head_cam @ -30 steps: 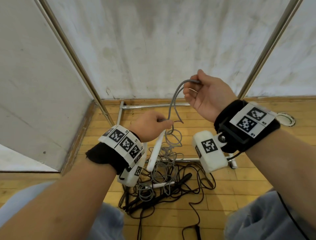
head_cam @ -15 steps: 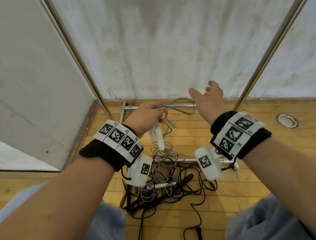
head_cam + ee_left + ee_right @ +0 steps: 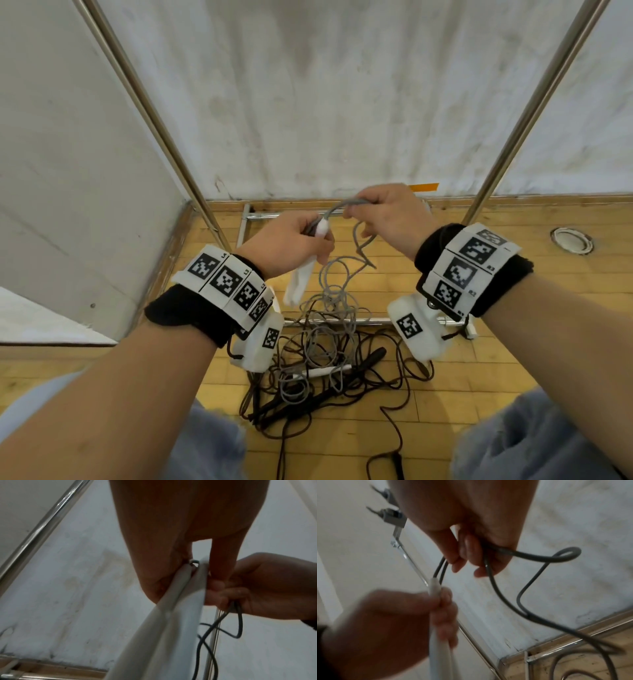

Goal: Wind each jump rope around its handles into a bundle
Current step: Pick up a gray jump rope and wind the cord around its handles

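Left hand [image 3: 287, 245] grips two white handles [image 3: 301, 284] together, right hand [image 3: 387, 212] pinches grey rope [image 3: 339, 205] just beside them, remaining ropes tangled on floor [image 3: 513, 359].

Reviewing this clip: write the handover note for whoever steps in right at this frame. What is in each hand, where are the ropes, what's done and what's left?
Left hand: grips the two white handles side by side.
Right hand: holds a doubled length of the grey rope close to the handle tops.
Most of the grey rope hangs down into a loose tangle on the floor, mixed with the black rope and its black handles. Another white handle lies in the pile.
Done: handles paired; no visible turns wound yet.
Left: wind the grey rope, then bundle the rest.
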